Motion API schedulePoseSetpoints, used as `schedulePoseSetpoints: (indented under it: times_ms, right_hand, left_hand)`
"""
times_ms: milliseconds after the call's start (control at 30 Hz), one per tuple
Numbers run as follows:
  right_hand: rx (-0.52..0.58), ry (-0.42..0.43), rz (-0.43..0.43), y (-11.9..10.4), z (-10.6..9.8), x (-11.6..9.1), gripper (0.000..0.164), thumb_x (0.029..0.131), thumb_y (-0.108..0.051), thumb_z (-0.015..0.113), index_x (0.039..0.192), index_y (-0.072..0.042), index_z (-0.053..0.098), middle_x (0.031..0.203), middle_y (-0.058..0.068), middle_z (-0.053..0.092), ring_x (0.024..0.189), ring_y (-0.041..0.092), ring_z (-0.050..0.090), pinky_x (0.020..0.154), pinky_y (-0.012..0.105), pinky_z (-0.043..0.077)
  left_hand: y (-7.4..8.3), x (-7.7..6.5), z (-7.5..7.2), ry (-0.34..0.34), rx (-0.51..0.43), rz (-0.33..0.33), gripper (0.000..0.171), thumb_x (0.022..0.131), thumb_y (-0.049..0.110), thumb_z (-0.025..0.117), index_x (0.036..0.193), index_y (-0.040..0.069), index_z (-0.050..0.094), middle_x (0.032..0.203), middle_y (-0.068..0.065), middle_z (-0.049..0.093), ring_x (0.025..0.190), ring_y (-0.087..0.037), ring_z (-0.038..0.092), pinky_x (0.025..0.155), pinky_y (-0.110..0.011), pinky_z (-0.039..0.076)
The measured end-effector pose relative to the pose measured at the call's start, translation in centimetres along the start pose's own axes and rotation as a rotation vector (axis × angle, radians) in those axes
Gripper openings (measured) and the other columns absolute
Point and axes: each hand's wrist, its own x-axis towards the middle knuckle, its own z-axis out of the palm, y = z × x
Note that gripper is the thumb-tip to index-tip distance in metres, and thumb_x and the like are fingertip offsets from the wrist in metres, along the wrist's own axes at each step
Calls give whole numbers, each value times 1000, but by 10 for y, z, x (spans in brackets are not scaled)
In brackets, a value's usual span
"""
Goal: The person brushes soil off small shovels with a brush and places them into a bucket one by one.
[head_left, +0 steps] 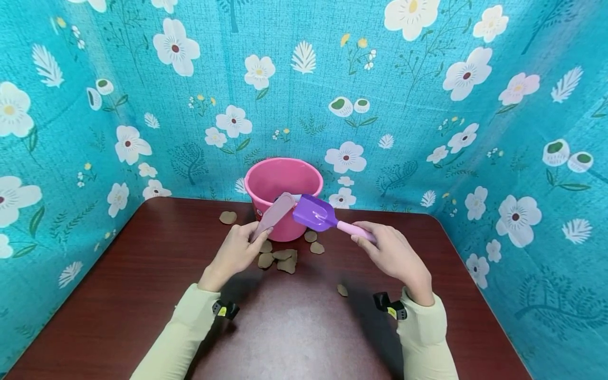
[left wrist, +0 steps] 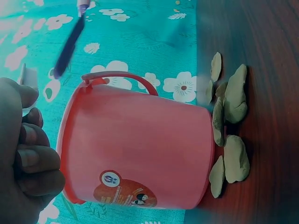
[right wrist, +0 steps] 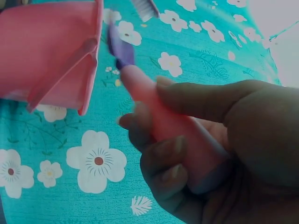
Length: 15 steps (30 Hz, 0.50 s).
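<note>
My left hand (head_left: 236,248) grips a pale pink brush (head_left: 274,215), held slanted over the near rim of a pink bucket (head_left: 285,174). White bristles of the brush (right wrist: 146,10) show at the top of the right wrist view. In my right hand (head_left: 391,250) is the pink handle of a small purple shovel (head_left: 314,213). Its blade reaches over the bucket's near right rim, close to the brush's far end. I cannot tell whether the two touch. The blade shows only edge-on in the left wrist view, and its bowl looks bare in the head view.
Several flat brown clay-like pieces (head_left: 286,262) lie on the dark wooden table (head_left: 109,274) around the bucket's base. One small piece (head_left: 342,290) lies apart, nearer the right forearm. A blue flowered cloth (head_left: 209,105) hangs behind and at both sides.
</note>
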Motion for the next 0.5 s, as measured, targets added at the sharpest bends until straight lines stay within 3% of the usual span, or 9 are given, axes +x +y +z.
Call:
schedulePoseSetpoints:
  times_ms: [167, 500]
  right_hand:
    - [54, 1, 10, -1, 0, 0, 34, 102, -23, 62, 134, -9, 63, 87, 1, 64, 83, 19, 57, 76, 40, 50]
    - [-38, 55, -104, -3, -2, -2, 28, 95, -21, 72, 121, -12, 65, 94, 1, 66, 78, 17, 56, 68, 35, 47]
  left_hand:
    - [0, 0, -2, 15, -7, 0, 19, 100, 23, 67, 85, 12, 64, 55, 5, 40, 46, -7, 34, 43, -24, 28]
    - [0, -1, -3, 31, -33, 0, 14, 101, 20, 66, 95, 8, 67, 56, 5, 40, 47, -8, 35, 43, -25, 29]
